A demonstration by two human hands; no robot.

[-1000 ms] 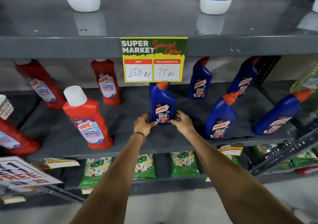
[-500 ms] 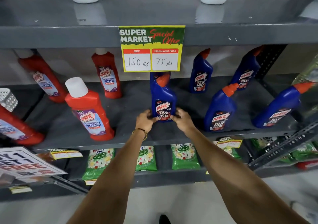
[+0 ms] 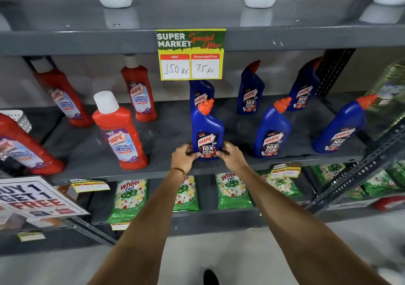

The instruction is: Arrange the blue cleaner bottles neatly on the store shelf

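Note:
A blue cleaner bottle (image 3: 206, 129) with an orange cap stands upright near the front edge of the grey middle shelf (image 3: 171, 129). My left hand (image 3: 183, 156) and my right hand (image 3: 232, 155) grip its base from either side. Directly behind it another blue bottle (image 3: 200, 91) stands partly hidden by the price card. Two blue bottles (image 3: 272, 129) (image 3: 341, 127) stand in the front row to the right. Two blue bottles (image 3: 249, 89) (image 3: 304, 87) stand at the back.
Several red bathroom cleaner bottles (image 3: 122, 133) fill the shelf's left half. A yellow price card (image 3: 190, 54) hangs from the upper shelf edge. Green detergent packs (image 3: 129, 197) lie on the shelf below. A promo sign (image 3: 37, 197) juts out at lower left.
The held blue bottle has come forward toward the shelf's front edge, uncovering a second blue bottle behind it. The camera has tilted, so the whole scene sits lower in view.

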